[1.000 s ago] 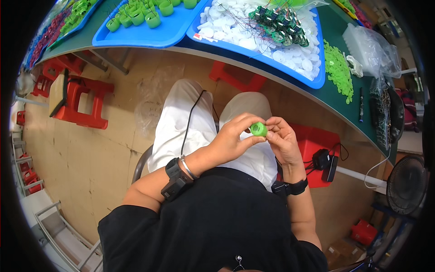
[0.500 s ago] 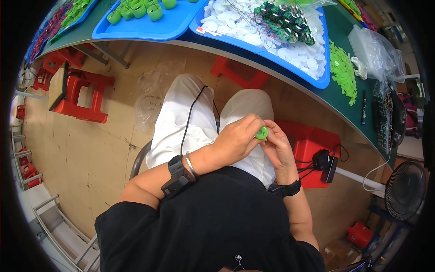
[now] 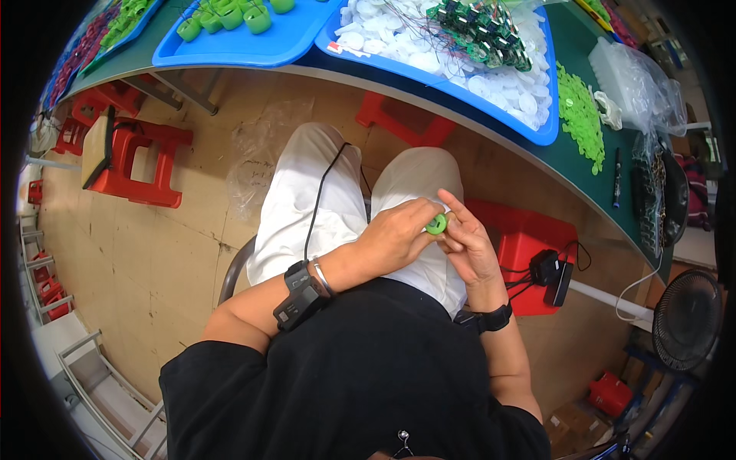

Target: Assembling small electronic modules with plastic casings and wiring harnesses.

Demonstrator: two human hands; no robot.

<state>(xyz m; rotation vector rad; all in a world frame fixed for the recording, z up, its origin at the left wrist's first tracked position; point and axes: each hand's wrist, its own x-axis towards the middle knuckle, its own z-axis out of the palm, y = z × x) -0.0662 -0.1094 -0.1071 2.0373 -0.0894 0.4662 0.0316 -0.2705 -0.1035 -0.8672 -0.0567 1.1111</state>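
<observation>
Above my lap, my left hand (image 3: 400, 234) pinches a small round green plastic piece (image 3: 436, 225) between thumb and fingers. A dark opening shows in the face of the piece. My right hand (image 3: 469, 245) meets it from the right side, thumb and curled fingers at its edge, while the index finger sticks up and away. Whatever lies behind the fingers is hidden. On the table ahead, similar green cups (image 3: 257, 21) with thin wires stand in a blue tray (image 3: 230, 52).
A second blue tray (image 3: 549, 133) holds white translucent discs (image 3: 491, 96) and green circuit boards (image 3: 479, 34). Loose green pieces (image 3: 580, 115), a marker pen (image 3: 617, 178) and a plastic bag (image 3: 648, 84) lie rightward. Red stools (image 3: 149, 165) and a black fan (image 3: 686, 318) stand around me.
My right index finger has lifted off the green piece and straightened upward. Both hands and the piece have shifted very slightly left.
</observation>
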